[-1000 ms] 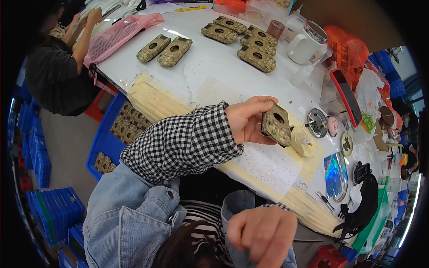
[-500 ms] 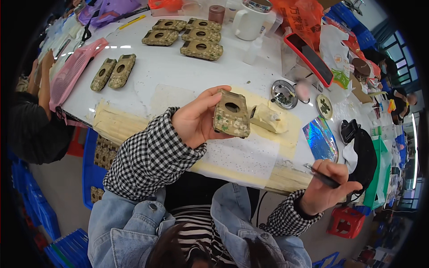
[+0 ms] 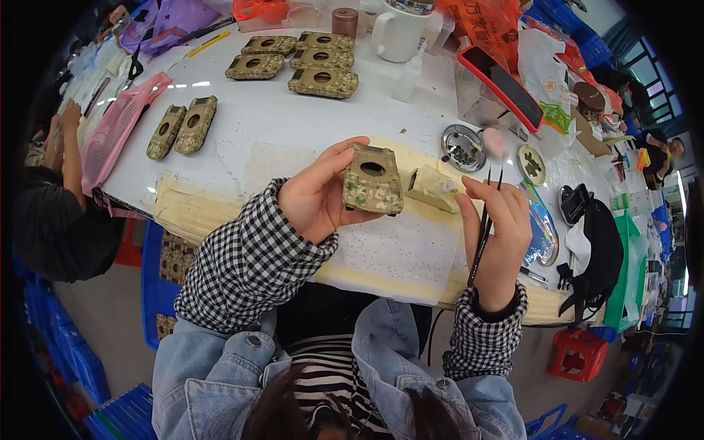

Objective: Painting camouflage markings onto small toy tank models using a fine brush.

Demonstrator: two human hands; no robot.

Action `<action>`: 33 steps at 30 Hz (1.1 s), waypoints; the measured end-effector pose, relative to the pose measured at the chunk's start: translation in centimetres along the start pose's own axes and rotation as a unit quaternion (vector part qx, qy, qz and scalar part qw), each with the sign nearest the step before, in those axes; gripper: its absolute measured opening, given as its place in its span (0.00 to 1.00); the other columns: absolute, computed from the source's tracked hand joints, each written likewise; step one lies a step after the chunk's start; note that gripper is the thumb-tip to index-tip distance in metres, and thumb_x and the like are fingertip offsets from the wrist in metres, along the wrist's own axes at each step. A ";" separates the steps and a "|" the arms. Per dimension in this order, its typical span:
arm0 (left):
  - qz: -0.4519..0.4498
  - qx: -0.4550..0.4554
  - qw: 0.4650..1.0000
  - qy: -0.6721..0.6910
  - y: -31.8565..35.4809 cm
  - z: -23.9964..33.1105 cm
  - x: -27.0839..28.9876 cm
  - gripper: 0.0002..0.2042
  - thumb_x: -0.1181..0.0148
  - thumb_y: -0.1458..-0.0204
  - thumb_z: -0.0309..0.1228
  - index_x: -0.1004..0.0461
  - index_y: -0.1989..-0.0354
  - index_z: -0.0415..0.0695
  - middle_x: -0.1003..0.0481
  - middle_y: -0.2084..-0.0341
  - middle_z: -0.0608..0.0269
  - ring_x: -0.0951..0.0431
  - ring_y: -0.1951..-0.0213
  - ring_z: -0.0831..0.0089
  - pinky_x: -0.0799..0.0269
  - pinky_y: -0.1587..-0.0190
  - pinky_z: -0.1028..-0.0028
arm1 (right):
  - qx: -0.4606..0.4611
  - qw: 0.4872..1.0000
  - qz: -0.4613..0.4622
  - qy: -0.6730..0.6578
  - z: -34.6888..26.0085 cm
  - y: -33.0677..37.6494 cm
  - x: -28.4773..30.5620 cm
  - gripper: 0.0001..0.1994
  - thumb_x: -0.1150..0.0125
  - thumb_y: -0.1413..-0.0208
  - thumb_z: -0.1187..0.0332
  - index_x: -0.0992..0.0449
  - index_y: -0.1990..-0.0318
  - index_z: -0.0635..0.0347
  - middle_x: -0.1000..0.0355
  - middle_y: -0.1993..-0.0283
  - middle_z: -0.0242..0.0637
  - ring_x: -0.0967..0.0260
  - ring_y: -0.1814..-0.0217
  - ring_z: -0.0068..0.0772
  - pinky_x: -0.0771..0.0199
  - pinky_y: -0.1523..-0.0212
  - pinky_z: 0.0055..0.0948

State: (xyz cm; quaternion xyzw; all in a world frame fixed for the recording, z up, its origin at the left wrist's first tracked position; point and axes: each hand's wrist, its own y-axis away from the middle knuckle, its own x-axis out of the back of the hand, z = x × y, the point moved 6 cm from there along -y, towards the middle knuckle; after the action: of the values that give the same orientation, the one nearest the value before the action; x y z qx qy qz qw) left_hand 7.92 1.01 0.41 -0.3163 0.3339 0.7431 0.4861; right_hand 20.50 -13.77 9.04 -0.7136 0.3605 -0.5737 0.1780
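Note:
My left hand [image 3: 317, 196] grips a camouflage-patterned rectangular case [image 3: 372, 180] with a round hole in its top, held above the white table [image 3: 293, 125]. My right hand [image 3: 499, 235] is raised just right of it and pinches thin black tweezers [image 3: 484, 220], tips pointing up. A pale block-shaped part [image 3: 433, 188] lies on the table between the two hands. A small round metal dish [image 3: 463, 148] with small dark pieces sits just beyond.
Several more camouflage cases [image 3: 323, 82] lie at the table's far side, two others [image 3: 182, 126] at the left. A white jug [image 3: 400, 33], a red-edged phone [image 3: 506, 84], a pink mesh bag [image 3: 114, 132] and a black pouch [image 3: 598, 249] surround the work area. Another person's arm [image 3: 70, 147] rests at left.
My right hand has risen from below the table edge to beside the case, holding the tweezers upright. My left hand keeps the case, now turned flatter with the hole upward.

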 end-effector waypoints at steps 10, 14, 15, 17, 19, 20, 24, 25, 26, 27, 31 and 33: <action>-0.001 0.002 1.000 0.003 0.0 0.0 0.0 0.18 0.67 0.37 0.39 0.44 0.41 0.51 0.37 0.46 0.38 0.29 0.49 0.49 0.22 0.55 0.66 | 0.000 1.000 0.003 -0.021 0.2 -0.1 -0.8 0.09 0.32 0.61 0.77 0.24 0.68 0.61 0.31 0.74 0.39 0.34 0.66 0.40 0.34 0.66 0.31; -0.002 0.008 1.000 0.001 0.0 0.0 -0.4 0.18 0.67 0.37 0.39 0.44 0.41 0.51 0.37 0.46 0.39 0.29 0.49 0.49 0.24 0.53 0.64 | 0.012 0.998 0.060 -0.006 -0.7 -0.5 1.1 0.09 0.33 0.61 0.78 0.23 0.69 0.62 0.31 0.75 0.40 0.34 0.67 0.39 0.35 0.66 0.30; -0.008 0.010 1.000 -0.003 0.1 0.0 -0.5 0.18 0.67 0.37 0.39 0.45 0.41 0.51 0.37 0.46 0.39 0.29 0.49 0.49 0.24 0.53 0.63 | 0.013 0.997 0.082 -0.006 -1.0 -0.6 1.8 0.09 0.33 0.61 0.78 0.23 0.69 0.62 0.31 0.74 0.40 0.34 0.68 0.39 0.35 0.66 0.30; -0.011 0.011 1.000 -0.014 0.2 0.0 -0.6 0.18 0.66 0.37 0.39 0.45 0.40 0.52 0.37 0.46 0.40 0.29 0.49 0.49 0.25 0.52 0.62 | 0.016 0.992 0.104 -0.066 -1.7 -0.6 2.7 0.08 0.36 0.58 0.80 0.25 0.67 0.63 0.30 0.72 0.41 0.34 0.68 0.36 0.36 0.65 0.28; -0.007 0.013 1.000 -0.028 0.4 0.0 -0.8 0.18 0.66 0.37 0.39 0.46 0.40 0.52 0.37 0.46 0.40 0.30 0.49 0.48 0.26 0.51 0.61 | -0.048 0.975 0.107 -0.188 -1.7 -0.1 2.6 0.08 0.38 0.55 0.80 0.26 0.66 0.64 0.29 0.71 0.40 0.33 0.67 0.34 0.36 0.65 0.27; -0.005 0.015 0.999 -0.034 0.5 0.1 -1.0 0.18 0.66 0.37 0.38 0.46 0.40 0.52 0.37 0.46 0.40 0.30 0.49 0.49 0.27 0.51 0.61 | -0.048 0.966 0.080 -0.243 -2.0 -0.2 2.2 0.07 0.41 0.53 0.81 0.27 0.65 0.65 0.29 0.69 0.40 0.33 0.66 0.31 0.36 0.63 0.25; 0.004 0.020 0.999 -0.051 0.5 -0.2 -1.5 0.18 0.66 0.37 0.38 0.47 0.40 0.50 0.36 0.47 0.44 0.29 0.49 0.53 0.28 0.50 0.61 | -0.050 0.941 0.036 -0.334 -2.9 -0.4 -0.2 0.06 0.41 0.52 0.80 0.27 0.65 0.66 0.29 0.68 0.40 0.32 0.66 0.30 0.35 0.62 0.24; 0.007 0.020 0.998 -0.053 0.5 -0.3 -1.5 0.18 0.65 0.37 0.37 0.47 0.39 0.50 0.35 0.47 0.45 0.29 0.49 0.55 0.28 0.50 0.60 | -0.049 0.936 0.036 -0.347 -3.3 -0.6 -0.7 0.05 0.41 0.51 0.79 0.27 0.66 0.66 0.29 0.69 0.40 0.32 0.67 0.29 0.35 0.63 0.24; 0.008 0.017 0.998 -0.053 0.4 -0.3 -1.4 0.18 0.65 0.37 0.37 0.47 0.39 0.49 0.35 0.47 0.47 0.28 0.49 0.56 0.28 0.50 0.60 | -0.051 0.929 0.026 -0.366 -3.3 -0.5 -1.2 0.05 0.41 0.50 0.79 0.28 0.65 0.66 0.29 0.68 0.40 0.32 0.67 0.28 0.34 0.63 0.23; 0.009 0.013 0.999 -0.052 0.5 -0.3 -1.4 0.19 0.65 0.37 0.37 0.47 0.39 0.49 0.35 0.47 0.49 0.28 0.49 0.58 0.28 0.50 0.60 | -0.052 0.921 0.015 -0.386 -3.3 -0.3 -1.8 0.04 0.41 0.49 0.78 0.28 0.65 0.67 0.29 0.68 0.40 0.32 0.68 0.27 0.34 0.64 0.22; 0.002 0.008 0.999 -0.048 0.6 -0.3 -1.3 0.19 0.64 0.38 0.36 0.47 0.39 0.48 0.34 0.48 0.54 0.29 0.49 0.61 0.28 0.49 0.59 | -0.077 0.895 0.009 -0.440 -3.4 -0.3 -2.5 0.04 0.45 0.45 0.77 0.30 0.64 0.68 0.30 0.67 0.40 0.33 0.69 0.23 0.33 0.66 0.19; 0.005 0.012 0.999 -0.048 0.6 -0.3 -1.3 0.19 0.64 0.38 0.36 0.47 0.40 0.47 0.34 0.48 0.54 0.29 0.49 0.61 0.28 0.49 0.59 | -0.088 0.887 0.011 -0.452 -3.2 -0.2 -2.5 0.04 0.46 0.44 0.77 0.31 0.63 0.68 0.29 0.66 0.40 0.33 0.69 0.21 0.32 0.66 0.18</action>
State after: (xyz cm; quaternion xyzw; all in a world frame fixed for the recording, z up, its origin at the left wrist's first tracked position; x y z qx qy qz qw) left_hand 7.83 -0.07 1.44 -0.2731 0.3207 0.7557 0.5016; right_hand 17.33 -11.28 8.33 -0.9044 0.2977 -0.1528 0.2647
